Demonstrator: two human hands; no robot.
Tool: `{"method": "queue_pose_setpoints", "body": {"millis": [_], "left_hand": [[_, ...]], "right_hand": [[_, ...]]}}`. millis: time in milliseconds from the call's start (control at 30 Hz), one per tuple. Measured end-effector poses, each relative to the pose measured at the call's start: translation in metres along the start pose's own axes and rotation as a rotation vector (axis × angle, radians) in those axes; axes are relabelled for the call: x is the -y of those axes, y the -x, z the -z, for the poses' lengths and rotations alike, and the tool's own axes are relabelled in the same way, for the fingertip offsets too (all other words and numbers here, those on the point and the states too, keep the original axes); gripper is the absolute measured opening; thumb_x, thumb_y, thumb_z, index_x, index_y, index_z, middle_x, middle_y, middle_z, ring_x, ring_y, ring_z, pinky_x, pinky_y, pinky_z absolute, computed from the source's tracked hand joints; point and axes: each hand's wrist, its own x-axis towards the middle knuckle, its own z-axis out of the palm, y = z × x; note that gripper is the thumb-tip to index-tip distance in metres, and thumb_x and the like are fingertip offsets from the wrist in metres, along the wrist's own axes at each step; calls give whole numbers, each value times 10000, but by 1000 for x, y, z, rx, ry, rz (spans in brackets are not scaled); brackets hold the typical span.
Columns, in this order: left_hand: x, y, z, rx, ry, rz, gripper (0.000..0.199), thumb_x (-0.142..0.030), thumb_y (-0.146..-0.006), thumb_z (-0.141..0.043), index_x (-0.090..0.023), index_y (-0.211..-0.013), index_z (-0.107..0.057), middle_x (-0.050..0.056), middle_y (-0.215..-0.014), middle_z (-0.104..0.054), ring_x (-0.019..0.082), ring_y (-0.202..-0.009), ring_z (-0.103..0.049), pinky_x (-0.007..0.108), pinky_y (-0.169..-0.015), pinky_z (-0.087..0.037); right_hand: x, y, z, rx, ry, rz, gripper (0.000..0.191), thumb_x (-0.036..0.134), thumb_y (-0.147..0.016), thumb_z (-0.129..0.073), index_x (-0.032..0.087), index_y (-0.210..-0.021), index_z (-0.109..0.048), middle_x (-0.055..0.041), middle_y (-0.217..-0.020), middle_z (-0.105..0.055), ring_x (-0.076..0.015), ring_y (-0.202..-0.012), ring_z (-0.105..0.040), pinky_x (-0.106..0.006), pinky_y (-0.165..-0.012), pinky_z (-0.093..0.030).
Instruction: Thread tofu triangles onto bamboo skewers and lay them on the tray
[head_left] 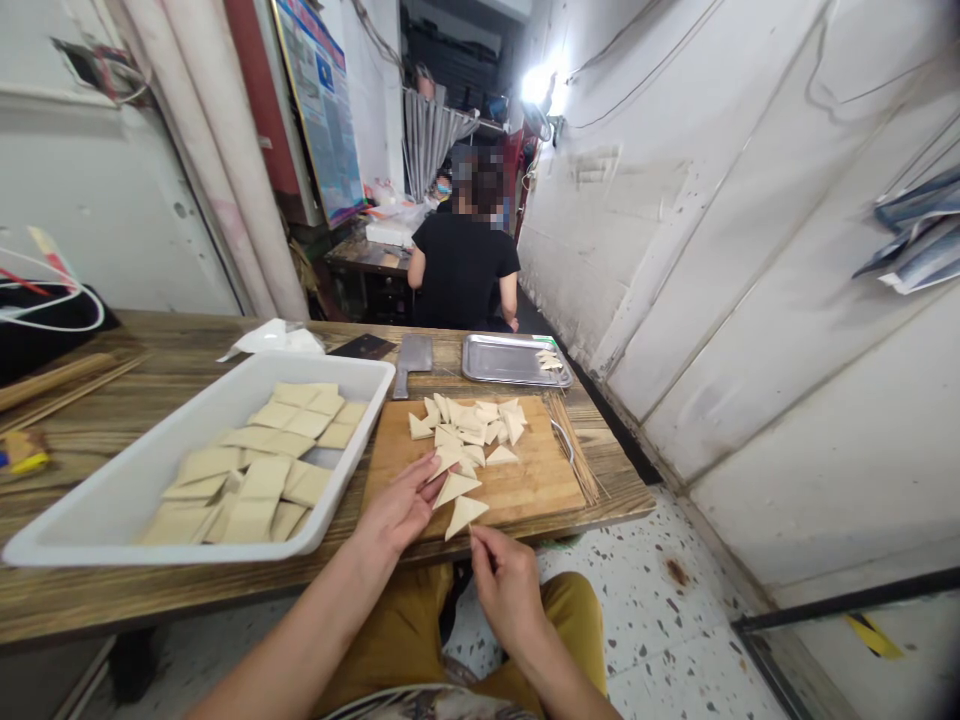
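Just off the near edge of a cutting board [544, 483], the right hand [510, 585] pinched what appeared to be a thin stick [471, 527], a pale triangle [466, 515] just beyond its fingertips. To the left, the left hand [401, 505] held its fingers slightly parted against a second triangle [448, 460] farther away; whether they gripped it could not be told.
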Motion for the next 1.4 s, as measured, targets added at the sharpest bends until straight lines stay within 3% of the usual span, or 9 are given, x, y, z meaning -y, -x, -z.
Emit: {"method": "queue_pose_setpoints", "body": {"millis": [267, 900, 1067, 1233, 1400], "left_hand": [[0, 0, 2, 23, -31, -68, 91, -43, -820, -552, -77, -878, -613, 135, -812, -712, 193, -715, -701, 308, -649, -596], [-3, 5, 3, 43, -67, -39, 131, -32, -811, -564, -66, -924, -621, 124, -757, -716, 183, -656, -699, 274, -643, -590], [-4, 6, 1, 44, -97, -32, 127, -67, -820, -567, -79, -936, -620, 119, -749, -715, 186, -642, -694, 292, -616, -586], [-2, 6, 3, 153, -58, -25, 167, -222, -865, -548, -124, -984, -613, 112, -860, -717, 200, -743, -700, 346, -680, -586], [6, 15, 3, 206, -127, 72, 158, -179, -831, -590, -104, -966, -625, 129, -862, -714, 201, -738, -693, 319, -648, -580]], "right_hand": [[5, -1, 2, -1, 0, 35, 276, 155, -873, -453, 156, -938, -721, -78, -840, -744, -177, -725, -708, -232, -676, -538], [12, -2, 1, 22, 52, 41, 299, 180, -895, -417, 176, -817, -706, -66, -698, -704, -175, -669, -688, -231, -665, -532], [7, -5, -1, 7, 55, 57, 291, 175, -890, -424, 172, -869, -714, -79, -780, -733, -181, -696, -701, -238, -664, -540], [0, -8, -5, -67, 48, 57, 271, 182, -883, -444, 161, -928, -710, -79, -821, -745, -183, -716, -709, -247, -667, -545], [-2, -10, -8, -96, 36, 26, 261, 197, -882, -450, 159, -912, -706, -71, -803, -741, -176, -701, -702, -243, -649, -540]]}}
